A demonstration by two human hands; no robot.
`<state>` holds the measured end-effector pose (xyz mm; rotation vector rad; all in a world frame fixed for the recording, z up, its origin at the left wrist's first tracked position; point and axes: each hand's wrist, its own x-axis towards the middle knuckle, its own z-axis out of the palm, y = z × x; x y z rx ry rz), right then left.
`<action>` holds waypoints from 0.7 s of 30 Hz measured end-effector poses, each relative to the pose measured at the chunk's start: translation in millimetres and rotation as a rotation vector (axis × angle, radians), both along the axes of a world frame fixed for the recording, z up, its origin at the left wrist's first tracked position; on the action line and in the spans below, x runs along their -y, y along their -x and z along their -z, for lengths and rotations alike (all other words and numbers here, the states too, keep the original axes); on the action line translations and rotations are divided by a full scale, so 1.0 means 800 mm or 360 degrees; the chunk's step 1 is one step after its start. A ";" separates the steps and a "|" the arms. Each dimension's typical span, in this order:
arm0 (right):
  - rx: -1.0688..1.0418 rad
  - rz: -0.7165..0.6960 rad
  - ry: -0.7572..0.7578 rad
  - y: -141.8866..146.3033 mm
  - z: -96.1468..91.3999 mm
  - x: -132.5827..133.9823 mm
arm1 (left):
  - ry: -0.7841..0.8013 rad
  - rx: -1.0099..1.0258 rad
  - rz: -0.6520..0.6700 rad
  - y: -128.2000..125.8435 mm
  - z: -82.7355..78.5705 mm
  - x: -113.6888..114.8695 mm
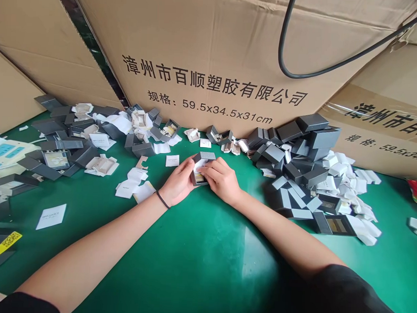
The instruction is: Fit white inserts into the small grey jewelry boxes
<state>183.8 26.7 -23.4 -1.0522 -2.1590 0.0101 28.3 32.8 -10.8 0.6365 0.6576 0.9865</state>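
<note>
My left hand (178, 185) is closed around the left side of a small dark grey gift box (207, 155), held over the green table. The box stands open towards me, with a white lining (200, 164) and a bit of yellowish material inside. My right hand (225, 181) grips the box's right side, its thumb and fingers bent into the opening. Those fingers cover part of the inside, so I cannot see whether they pinch the lining. Nearest to my left hand lie a small white printed card (172, 160) and crumpled white paper pieces (128, 188).
Heaps of dark grey boxes and white inserts lie at left (63, 144) and right (307, 173) on the green table (191, 256). Large cardboard cartons (205, 47) stand behind, with a black cable (283, 54) hanging in front. A white device (10, 152) is at far left.
</note>
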 end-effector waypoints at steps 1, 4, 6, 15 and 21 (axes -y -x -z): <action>0.0030 0.0006 0.0003 0.000 0.000 0.000 | -0.0001 0.0003 -0.0005 0.000 0.000 0.000; 0.0107 0.0029 -0.0003 -0.001 -0.001 0.000 | -0.0011 0.0009 -0.0012 -0.001 0.000 0.000; 0.0152 0.0047 -0.0017 -0.002 -0.001 0.000 | -0.0018 0.0012 -0.0005 -0.001 -0.001 -0.001; 0.0363 0.0040 -0.0020 -0.004 0.000 0.003 | -0.0040 -0.0016 0.0036 0.003 0.006 -0.003; 0.0388 0.0014 0.0024 -0.002 -0.002 0.001 | -0.0045 -0.0022 0.0018 0.003 0.007 -0.004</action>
